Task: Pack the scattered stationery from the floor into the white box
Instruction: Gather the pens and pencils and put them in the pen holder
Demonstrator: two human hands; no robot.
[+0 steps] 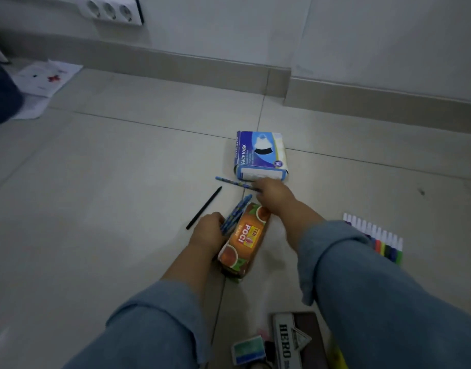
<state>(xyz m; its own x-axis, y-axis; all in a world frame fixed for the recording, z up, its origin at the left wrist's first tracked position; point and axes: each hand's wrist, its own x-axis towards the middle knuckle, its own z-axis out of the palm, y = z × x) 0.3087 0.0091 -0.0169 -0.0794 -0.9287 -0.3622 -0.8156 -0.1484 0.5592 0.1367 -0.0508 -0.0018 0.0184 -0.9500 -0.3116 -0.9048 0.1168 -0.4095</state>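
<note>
A bundle of blue pencils [235, 214] is gripped in the left hand [206, 230], beside the orange tea box [245, 241]. A single blue pencil [230, 181] is pinched at its right end by the right hand [274, 194], just near of the face mask box [259, 153]. A black pen [203, 208] is seen further left.

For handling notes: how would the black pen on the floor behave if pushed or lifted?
The black pen looks thin and straight, so it is probably stiff and light. Lying flat on smooth floor tile, it may roll or slide.
</note>
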